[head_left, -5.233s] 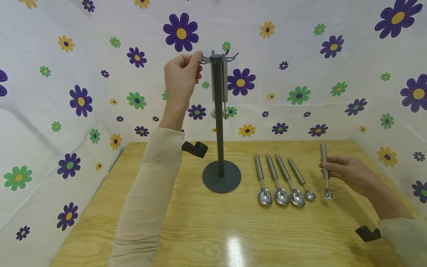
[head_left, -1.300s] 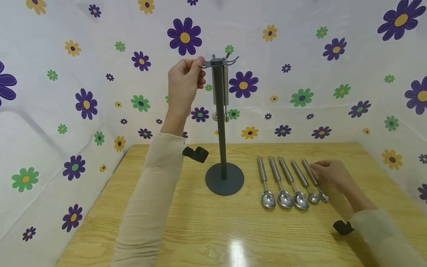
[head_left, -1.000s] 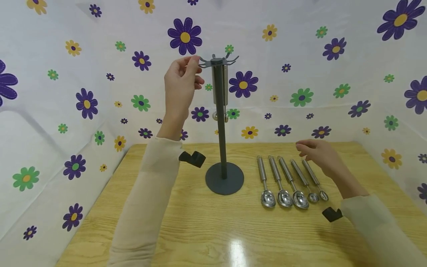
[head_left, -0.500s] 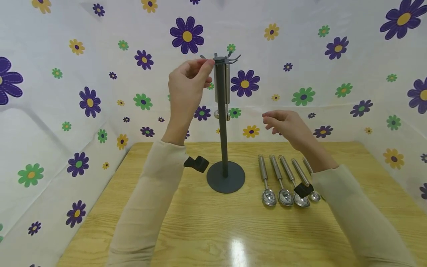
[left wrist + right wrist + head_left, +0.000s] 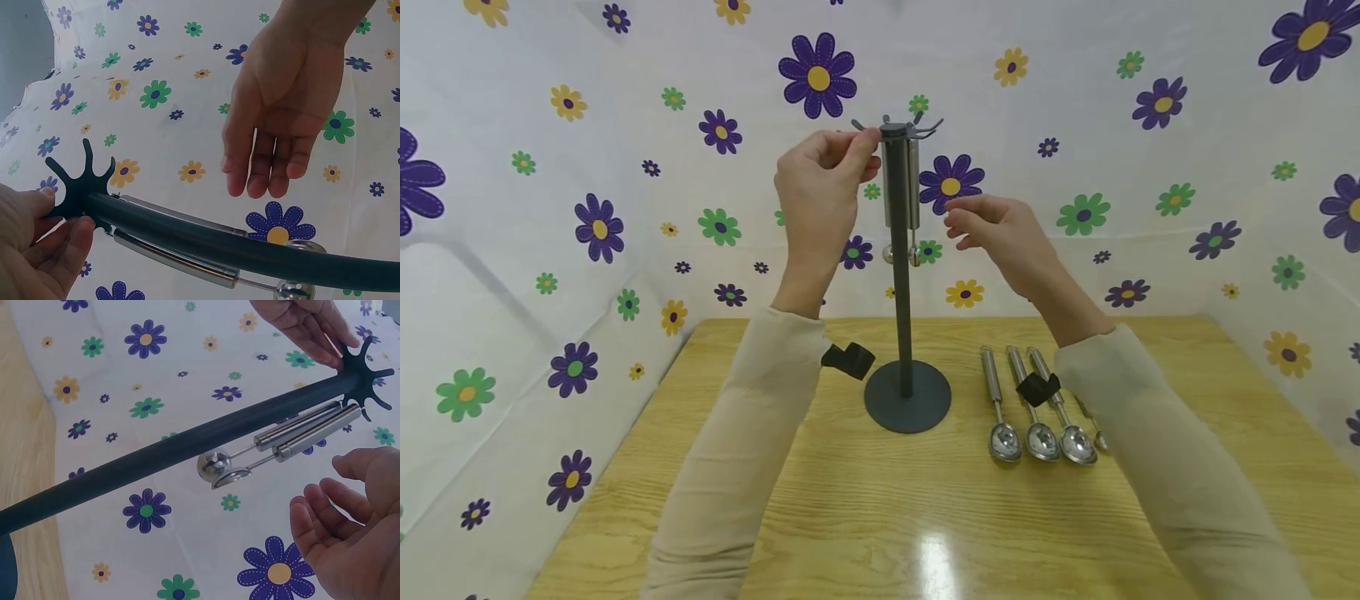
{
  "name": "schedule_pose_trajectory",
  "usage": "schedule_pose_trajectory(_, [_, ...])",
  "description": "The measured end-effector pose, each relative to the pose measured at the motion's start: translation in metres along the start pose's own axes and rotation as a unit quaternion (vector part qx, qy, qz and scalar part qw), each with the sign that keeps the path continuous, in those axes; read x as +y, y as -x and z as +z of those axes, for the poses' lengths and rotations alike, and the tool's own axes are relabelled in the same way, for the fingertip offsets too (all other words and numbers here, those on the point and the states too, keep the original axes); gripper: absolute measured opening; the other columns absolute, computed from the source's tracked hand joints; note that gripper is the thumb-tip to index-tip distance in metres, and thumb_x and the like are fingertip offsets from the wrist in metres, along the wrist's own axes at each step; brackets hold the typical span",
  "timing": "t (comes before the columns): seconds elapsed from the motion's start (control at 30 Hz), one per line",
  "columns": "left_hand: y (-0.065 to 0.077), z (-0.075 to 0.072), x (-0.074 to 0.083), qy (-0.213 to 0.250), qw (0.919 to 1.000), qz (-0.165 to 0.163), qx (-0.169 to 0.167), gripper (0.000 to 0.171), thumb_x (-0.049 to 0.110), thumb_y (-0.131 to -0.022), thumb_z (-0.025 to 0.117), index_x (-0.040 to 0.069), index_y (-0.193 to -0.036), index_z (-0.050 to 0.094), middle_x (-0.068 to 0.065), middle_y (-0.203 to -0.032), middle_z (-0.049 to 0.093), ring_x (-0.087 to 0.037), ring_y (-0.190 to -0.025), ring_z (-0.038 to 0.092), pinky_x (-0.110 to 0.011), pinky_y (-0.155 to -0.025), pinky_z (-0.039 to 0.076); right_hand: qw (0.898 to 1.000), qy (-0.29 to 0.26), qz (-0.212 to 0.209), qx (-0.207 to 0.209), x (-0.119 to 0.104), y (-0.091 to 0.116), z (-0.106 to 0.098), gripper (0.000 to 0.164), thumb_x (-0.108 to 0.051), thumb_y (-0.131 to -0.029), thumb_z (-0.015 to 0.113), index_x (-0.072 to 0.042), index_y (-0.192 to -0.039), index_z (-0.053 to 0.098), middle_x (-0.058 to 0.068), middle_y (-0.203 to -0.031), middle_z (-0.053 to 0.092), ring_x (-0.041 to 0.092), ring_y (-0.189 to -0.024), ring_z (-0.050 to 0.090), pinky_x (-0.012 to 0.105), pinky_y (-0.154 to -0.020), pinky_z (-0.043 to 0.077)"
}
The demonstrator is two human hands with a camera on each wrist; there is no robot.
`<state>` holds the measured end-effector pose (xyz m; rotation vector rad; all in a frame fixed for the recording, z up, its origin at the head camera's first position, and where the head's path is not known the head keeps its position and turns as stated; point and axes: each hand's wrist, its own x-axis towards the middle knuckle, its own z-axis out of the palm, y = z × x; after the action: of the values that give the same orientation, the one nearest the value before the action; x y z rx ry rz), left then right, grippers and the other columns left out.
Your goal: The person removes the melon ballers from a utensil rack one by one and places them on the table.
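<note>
A dark grey utensil stand (image 5: pixel 901 308) has a round base and a ring of curved hooks on top. My left hand (image 5: pixel 823 179) pinches the hooked top between thumb and fingers, close by the hub. Two steel scoops (image 5: pixel 319 431) with small round bowls hang from the hooks on the far side of the post. To the right of them is my right hand (image 5: pixel 1003 242), raised, fingers loosely bent, holding nothing. In the left wrist view a gap shows between this right hand (image 5: pixel 284 119) and the hanging scoops.
Steel scoops lie in a row on the wooden table (image 5: pixel 820 517), right of the base. Three with larger oval bowls show, among them the leftmost scoop (image 5: pixel 1005 443). My right sleeve (image 5: pixel 1150 442) covers the right end of the row. Flower-printed cloth (image 5: pixel 700 250) surrounds the table.
My right hand laid a small scoop at the row's right end, let go, then rose leftward toward the stand. My left hand shifted its pinch from a hook's end in toward the hub.
</note>
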<state>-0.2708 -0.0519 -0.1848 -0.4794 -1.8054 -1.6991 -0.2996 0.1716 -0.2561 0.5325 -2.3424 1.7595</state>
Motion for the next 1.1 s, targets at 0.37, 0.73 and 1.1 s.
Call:
schedule_pose_trajectory(0.37, [-0.001, -0.004, 0.003, -0.018, 0.9994, -0.006, -0.027, 0.023, 0.017, -0.100, 0.070, -0.004, -0.108, 0.075, -0.017, -0.098, 0.076, -0.020, -0.086, 0.075, -0.024, -0.086, 0.059, 0.995, -0.074, -0.061, -0.039, -0.014, -0.013, 0.020, 0.036, -0.012, -0.107, 0.059, 0.001, -0.140, 0.059, 0.015, -0.134, 0.063, 0.027, -0.122, 0.062, 0.039, -0.110, 0.047])
schedule_pose_trajectory(0.73, [-0.002, -0.008, 0.006, 0.009, 0.9984, -0.011, -0.055, 0.022, 0.014, -0.099, 0.070, -0.006, -0.108, 0.074, -0.018, -0.099, 0.075, -0.019, -0.085, 0.075, -0.025, -0.085, 0.059, 0.990, -0.099, -0.082, -0.053, -0.023, -0.015, 0.026, 0.028, -0.006, -0.105, 0.061, 0.004, -0.131, 0.065, 0.015, -0.114, 0.069, 0.029, -0.103, 0.066, 0.040, -0.104, 0.051])
schedule_pose_trajectory(1.1, [-0.010, -0.018, -0.004, 0.073, 0.9940, -0.033, -0.075, 0.017, 0.009, -0.102, 0.066, -0.006, -0.104, 0.070, -0.019, -0.099, 0.074, -0.020, -0.084, 0.074, -0.029, -0.086, 0.060, 0.990, -0.062, -0.085, -0.098, -0.029, -0.006, 0.004, 0.015, -0.007, -0.104, 0.062, 0.002, -0.113, 0.070, 0.009, -0.102, 0.071, 0.030, -0.101, 0.064, 0.034, -0.092, 0.052])
